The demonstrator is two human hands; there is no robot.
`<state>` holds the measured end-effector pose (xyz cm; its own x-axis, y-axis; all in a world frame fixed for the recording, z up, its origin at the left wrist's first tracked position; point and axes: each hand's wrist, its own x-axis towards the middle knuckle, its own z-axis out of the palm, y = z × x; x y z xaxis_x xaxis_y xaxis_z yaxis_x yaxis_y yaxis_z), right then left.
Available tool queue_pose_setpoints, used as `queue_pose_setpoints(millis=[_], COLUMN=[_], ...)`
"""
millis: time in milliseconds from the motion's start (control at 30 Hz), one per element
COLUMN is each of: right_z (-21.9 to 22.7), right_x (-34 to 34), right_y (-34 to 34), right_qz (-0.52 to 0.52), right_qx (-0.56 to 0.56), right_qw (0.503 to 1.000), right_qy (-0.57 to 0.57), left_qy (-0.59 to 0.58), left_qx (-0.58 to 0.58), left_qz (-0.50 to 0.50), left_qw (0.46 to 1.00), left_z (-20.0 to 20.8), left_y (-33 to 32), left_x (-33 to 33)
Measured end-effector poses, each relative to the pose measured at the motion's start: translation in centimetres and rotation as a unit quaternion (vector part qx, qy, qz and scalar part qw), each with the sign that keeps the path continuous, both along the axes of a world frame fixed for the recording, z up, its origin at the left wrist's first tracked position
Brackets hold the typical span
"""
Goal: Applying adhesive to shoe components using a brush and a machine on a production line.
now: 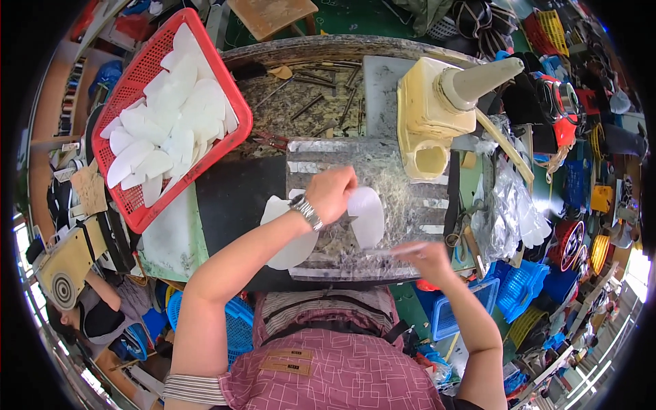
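Note:
On the worn work board point(403, 205) lies a white rounded flat piece point(369, 217), narrower at its near end. My left hand point(333, 194), with a metal watch on the wrist, is curled at this piece's upper left edge; its fingertips are hidden. Beneath my left forearm, more white flat pieces point(290, 254) are partly covered. My right hand point(427, 258) grips a thin, flat, blurred tool point(400, 250), whose tip reaches left to the near end of the white piece. Its exact kind cannot be made out.
A red plastic basket point(242, 126) heaped with white flat pieces point(174, 116) stands at left. At the far right of the board is a cream-yellow container point(427, 96) with a grey cone. Scissors point(453, 240) and clear plastic bags point(509, 212) lie right. Another person point(102, 307) is at lower left.

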<state>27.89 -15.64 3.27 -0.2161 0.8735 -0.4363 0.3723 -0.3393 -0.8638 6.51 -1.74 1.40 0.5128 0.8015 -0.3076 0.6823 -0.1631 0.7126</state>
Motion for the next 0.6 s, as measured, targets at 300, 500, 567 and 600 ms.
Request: queue_pose_setpoints(millis=[300,500,567,600], right_z=[-0.1,-1.2,-1.5,-1.6], right_x=[5.7,1.2,-0.3,0.0], right_y=[9.0,5.7,6.4,7.2], right_qz=[-0.161,-0.056,0.103,0.050], right_qx=[0.207,-0.012,0.054,0.077], right_qw=[0.953,0.997,0.993,0.995], right_qy=[-0.152,0.050,0.012,-0.032], left_qy=[-0.165,-0.140,-0.133,-0.125], left_qx=[0.365,0.427,0.418,0.410], left_qz=[-0.172,-0.270,-0.298,-0.325], left_qw=[0.900,0.851,0.848,0.843], left_z=[5.6,-1.5,-2.3,-2.5], left_y=[-5.3,-8.9,-8.9,-8.9], left_x=[-0.1,-1.0,-1.0,-1.1])
